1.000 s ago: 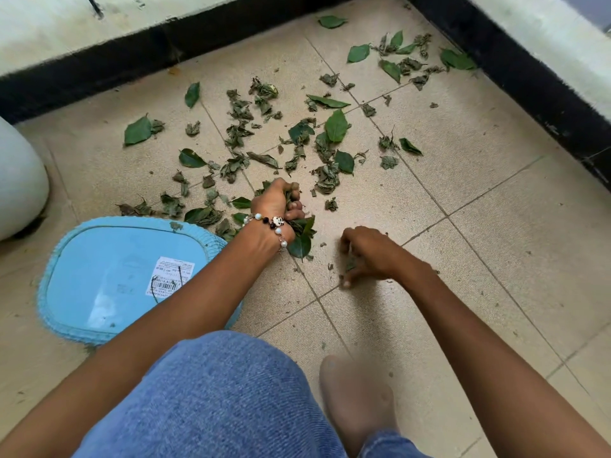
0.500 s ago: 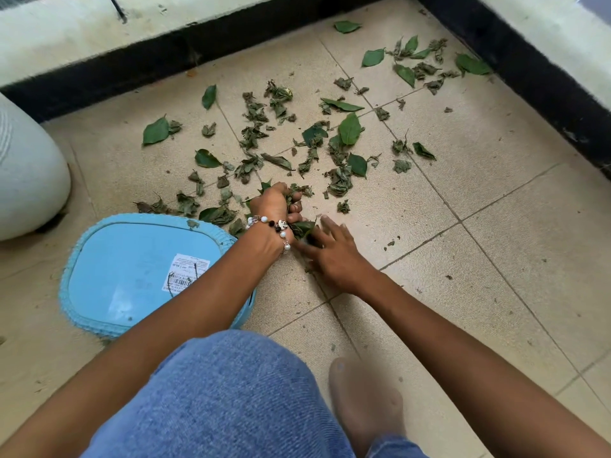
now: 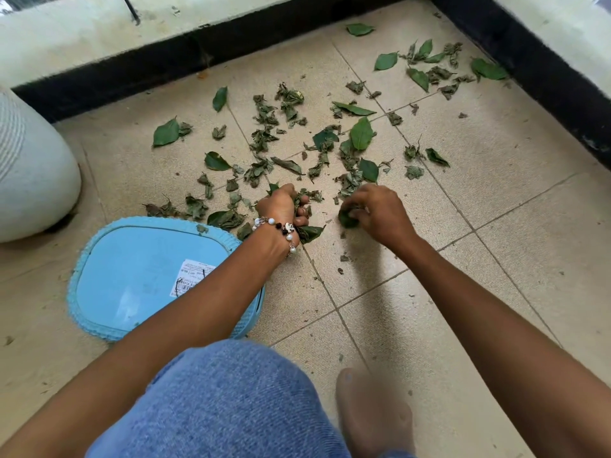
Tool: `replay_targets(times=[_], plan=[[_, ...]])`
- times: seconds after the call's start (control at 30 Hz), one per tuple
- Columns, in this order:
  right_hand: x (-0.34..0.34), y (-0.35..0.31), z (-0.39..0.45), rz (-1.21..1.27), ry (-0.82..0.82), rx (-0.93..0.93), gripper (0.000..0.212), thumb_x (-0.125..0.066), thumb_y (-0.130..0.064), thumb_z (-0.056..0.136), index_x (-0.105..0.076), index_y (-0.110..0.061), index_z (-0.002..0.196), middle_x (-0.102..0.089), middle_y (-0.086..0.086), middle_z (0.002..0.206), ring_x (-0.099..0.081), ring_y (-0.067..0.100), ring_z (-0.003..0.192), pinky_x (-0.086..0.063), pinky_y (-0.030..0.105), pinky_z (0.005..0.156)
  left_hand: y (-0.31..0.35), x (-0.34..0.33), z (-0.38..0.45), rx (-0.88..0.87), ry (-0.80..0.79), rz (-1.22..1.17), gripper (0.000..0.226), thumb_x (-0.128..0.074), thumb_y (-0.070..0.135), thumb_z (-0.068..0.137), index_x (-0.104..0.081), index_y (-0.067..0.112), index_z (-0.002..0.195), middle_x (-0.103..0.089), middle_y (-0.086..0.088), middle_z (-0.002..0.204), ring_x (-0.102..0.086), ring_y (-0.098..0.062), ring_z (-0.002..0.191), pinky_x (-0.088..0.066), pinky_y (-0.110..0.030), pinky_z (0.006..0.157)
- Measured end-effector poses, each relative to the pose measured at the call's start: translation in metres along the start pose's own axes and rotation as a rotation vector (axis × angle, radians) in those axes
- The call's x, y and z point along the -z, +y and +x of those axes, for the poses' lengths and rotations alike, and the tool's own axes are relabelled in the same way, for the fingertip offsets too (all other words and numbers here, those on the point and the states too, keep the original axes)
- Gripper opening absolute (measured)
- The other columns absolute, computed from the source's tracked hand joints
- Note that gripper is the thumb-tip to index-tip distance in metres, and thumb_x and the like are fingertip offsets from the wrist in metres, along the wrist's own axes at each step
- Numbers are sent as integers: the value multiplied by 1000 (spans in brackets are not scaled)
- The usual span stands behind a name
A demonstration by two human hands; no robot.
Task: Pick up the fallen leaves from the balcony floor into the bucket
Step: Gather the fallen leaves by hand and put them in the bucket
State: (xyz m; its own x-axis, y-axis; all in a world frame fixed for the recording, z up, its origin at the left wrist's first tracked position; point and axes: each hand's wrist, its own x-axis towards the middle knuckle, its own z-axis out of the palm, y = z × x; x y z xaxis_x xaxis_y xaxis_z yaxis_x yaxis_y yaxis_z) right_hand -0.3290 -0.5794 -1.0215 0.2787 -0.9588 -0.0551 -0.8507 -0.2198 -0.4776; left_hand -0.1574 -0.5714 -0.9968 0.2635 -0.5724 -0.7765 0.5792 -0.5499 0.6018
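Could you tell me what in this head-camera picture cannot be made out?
- Bucket: the left forearm crosses its near right part; the print on its white label is too small to read.
- Left hand: how many leaves its grip encloses; curled fingers hide them.
- Right hand: its fingertips and most of the leaf under them.
- White pot: cut off by the left edge.

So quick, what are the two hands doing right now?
Left hand: closed around a bunch of leaves.
Right hand: fingers curled, pinching a green leaf on the floor.
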Motion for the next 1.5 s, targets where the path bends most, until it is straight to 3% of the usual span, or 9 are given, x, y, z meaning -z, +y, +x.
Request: replay_targets(times=[0.27, 0.43, 0.63, 0.73, 0.87, 1.0, 1.17, 1.37, 1.5], plan=[[-17, 2, 31, -272, -307, -19, 73, -58, -39, 94, -20, -21, 153, -10, 9, 161, -9, 36, 145, -25, 58, 113, -3, -3, 10, -8, 19, 51, 17, -45, 0, 88, -47, 6, 73, -56, -10, 65, -34, -10, 32, -20, -11, 34], [-30, 5, 11, -282, -244, 41, 54, -51, -20, 98, -32, -14, 148, -22, 14, 156, -16, 36, 141, -29, 49, 113, -4, -2, 18, 17, -6, 44, 10, -45, 1, 87, -47, 5, 78, -58, -9, 65, -35, -11, 38, -20, -13, 33], [-29, -5, -21, -284, -369, 17, 63, -47, -49, 96, -25, -30, 152, -5, 10, 162, -5, 38, 145, -19, 55, 115, -11, -7, 16, 21, -39, 55, 13, -45, 3, 88, -53, 1, 98, -55, -1, 46, -35, -9, 33, -21, -15, 31], [-32, -4, -32, -307, -344, 63, 59, -53, -34, 97, -29, -28, 151, -10, 13, 161, -10, 37, 145, -23, 48, 116, -12, -10, 14, 32, -42, 50, 13, -45, 4, 89, -54, 1, 97, -56, -1, 47, -36, -9, 33, -22, -15, 31], [-43, 1, -43, -280, -101, 230, 35, -68, 0, 82, -67, -2, 117, -60, 25, 125, -56, 42, 111, -56, 49, 78, -11, -12, 9, 21, -43, 41, 6, -44, 3, 89, -50, 4, 89, -59, -7, 62, -36, -10, 35, -21, -15, 32], [-45, 9, -47, -306, -22, 352, 21, -79, 0, 71, -72, 4, 90, -68, 19, 93, -62, 35, 87, -56, 39, 54, -12, -11, 9, 3, -67, 47, 11, -43, 3, 89, -46, 6, 99, -58, -9, 70, -36, -10, 35, -21, -14, 32], [-21, 8, -40, 423, 27, -146, 20, -70, 6, 80, -76, -6, 94, -74, 2, 87, -67, 6, 76, -53, 20, 71, -7, -10, 5, -1, -123, 38, 16, -47, 6, 92, -60, 6, 100, -57, -6, 66, -36, -9, 38, -22, -14, 32], [3, -12, -38, 1696, 99, -589, 19, -63, 11, 77, -66, 7, 96, -70, 14, 94, -67, 25, 92, -58, 30, 81, -9, -19, -2, 47, -147, -78, 19, -43, 7, 91, -63, 4, 90, -53, -5, 63, -39, -9, 39, -25, -16, 31], [11, -40, -36, 2103, 182, -666, 15, -55, 5, 79, -62, 1, 91, -66, 16, 93, -64, 25, 88, -56, 33, 83, -11, -39, -21, 141, -147, -254, 23, -43, 10, 90, -54, 7, 71, -50, -4, 52, -40, -12, 38, -31, -15, 34]])
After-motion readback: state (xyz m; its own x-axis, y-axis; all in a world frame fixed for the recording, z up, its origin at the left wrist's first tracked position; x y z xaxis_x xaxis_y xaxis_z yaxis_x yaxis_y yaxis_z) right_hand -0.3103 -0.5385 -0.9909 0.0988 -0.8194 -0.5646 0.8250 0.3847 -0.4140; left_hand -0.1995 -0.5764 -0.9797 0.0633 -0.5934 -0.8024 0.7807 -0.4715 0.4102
